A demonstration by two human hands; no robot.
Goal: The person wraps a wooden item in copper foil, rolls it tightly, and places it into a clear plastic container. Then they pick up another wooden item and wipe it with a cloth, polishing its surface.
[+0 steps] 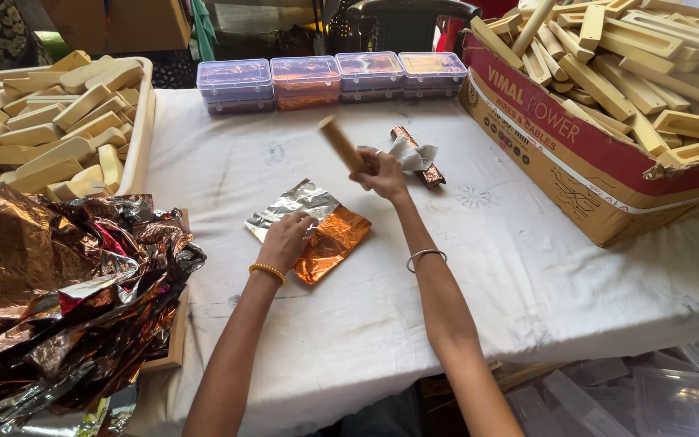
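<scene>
At table centre: your two hands work over a white cloth (349, 324).
Right hand (382, 172): clenched round the lower end of a wooden stick (340, 142), raised off the cloth, tilted up to the left.
Stick: looks light, stiff, smooth; hold it near one end, as you do.
Left hand (285, 240): flat, fingers pressing a foil sheet (313, 229), not gripping it.
Foil: silver one face, copper the other; thin, crinkly, likely tears and slides; pin it by the edge.
Beyond right hand: a wrapped stick (422, 162) with a white rag (411, 152) on it.
Left edge: foil heap (58, 299), tray of blocks (141, 129).
Right edge: carton of sticks (592, 174).
Back: four lidded boxes (332, 79).
</scene>
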